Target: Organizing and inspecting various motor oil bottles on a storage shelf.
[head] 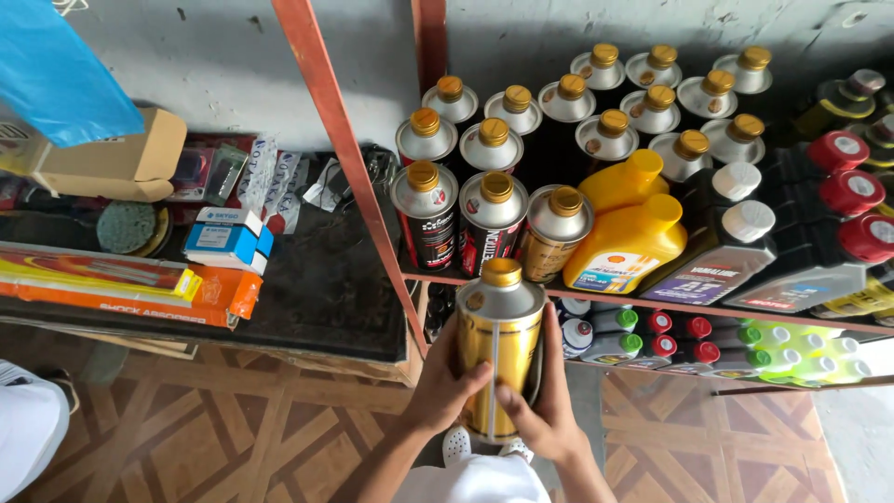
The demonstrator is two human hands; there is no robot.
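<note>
A gold metal oil can (496,321) with a gold screw cap stands upright in front of me, gripped from both sides. My left hand (440,387) wraps its left side and my right hand (548,410) holds its right side and bottom. The can is just below the front edge of a red-framed shelf (596,300) that carries several similar gold-capped cans (494,210), two yellow plastic bottles (626,233) and black bottles with white and red caps (819,228).
A lower shelf holds small bottles with green, red and yellow caps (745,345). To the left, a dark table (317,298) bears orange long boxes (112,289), a blue-and-white small box (228,237) and a cardboard box (116,158). The floor is patterned tile (233,438).
</note>
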